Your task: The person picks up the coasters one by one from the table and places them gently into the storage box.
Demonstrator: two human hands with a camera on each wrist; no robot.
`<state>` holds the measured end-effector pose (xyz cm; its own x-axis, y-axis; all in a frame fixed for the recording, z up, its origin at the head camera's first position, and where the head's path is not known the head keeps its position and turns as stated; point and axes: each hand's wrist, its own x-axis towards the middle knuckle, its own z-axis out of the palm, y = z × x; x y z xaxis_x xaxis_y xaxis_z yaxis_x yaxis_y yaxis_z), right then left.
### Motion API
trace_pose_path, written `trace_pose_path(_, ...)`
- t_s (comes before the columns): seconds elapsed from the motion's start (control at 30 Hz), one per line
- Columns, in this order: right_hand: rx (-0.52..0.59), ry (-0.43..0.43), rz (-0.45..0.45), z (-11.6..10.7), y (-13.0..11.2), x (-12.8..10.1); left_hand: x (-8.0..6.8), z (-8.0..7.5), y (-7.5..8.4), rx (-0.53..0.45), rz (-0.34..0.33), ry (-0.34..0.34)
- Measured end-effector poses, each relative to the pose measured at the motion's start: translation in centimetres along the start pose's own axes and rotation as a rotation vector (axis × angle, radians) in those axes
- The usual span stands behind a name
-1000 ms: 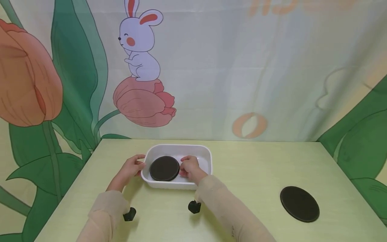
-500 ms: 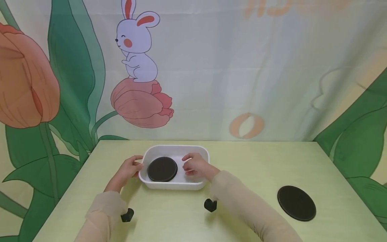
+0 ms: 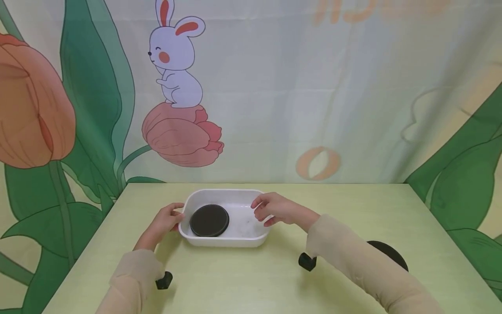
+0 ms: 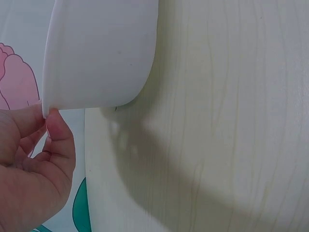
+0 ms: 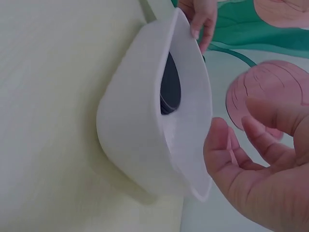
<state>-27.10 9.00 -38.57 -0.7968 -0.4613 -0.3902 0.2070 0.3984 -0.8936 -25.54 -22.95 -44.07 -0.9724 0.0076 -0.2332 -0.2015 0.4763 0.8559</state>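
Left hand point(image 3: 165, 219) pinches the white tray point(image 3: 225, 242), right hand point(image 3: 280, 208) holds nothing

The tray sits toward the far side of the pale table point(image 3: 219, 279), left of the middle. At its left end I can see the left hand's thumb and fingers closed on the rim. The right hand is at the other end, fingers bent and parted, with a clear gap between thumb and fingertips; whether they touch the right rim, I can't tell.

A round black disc point(image 3: 209, 220) lies inside the tray, toward its left end. A second disc point(image 3: 390, 253) rests on the table off to the right, partly hidden by the right sleeve point(image 3: 361, 257). Both sleeves are beige, and a small black piece shows by each cuff.

Beyond the table's far edge hangs a printed cloth point(image 3: 266, 131): a white rabbit point(image 3: 178, 65) sits on a pink tulip point(image 3: 180, 135), with a large orange tulip point(image 3: 35, 104) at the far left.
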Motion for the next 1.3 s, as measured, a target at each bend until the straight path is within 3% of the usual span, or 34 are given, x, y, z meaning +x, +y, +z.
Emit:
trace_pose_path(0.43, -0.106, -0.089, 0.006, -6.9, 1.1, -5.2, 0.0, 0.0, 0.1, 0.001, -0.009, 0.014)
trace_pose_path(0.87, -0.171, -0.014, -0.001, -13.0, 4.4, -8.8, 0.0, 0.0, 0.1, -0.003, -0.008, 0.007)
trace_pose_path(1.3, -0.210, 0.072, 0.064, -16.6, 8.3, -11.5, -0.2, 0.0, 0.2, 0.000, 0.000, 0.009)
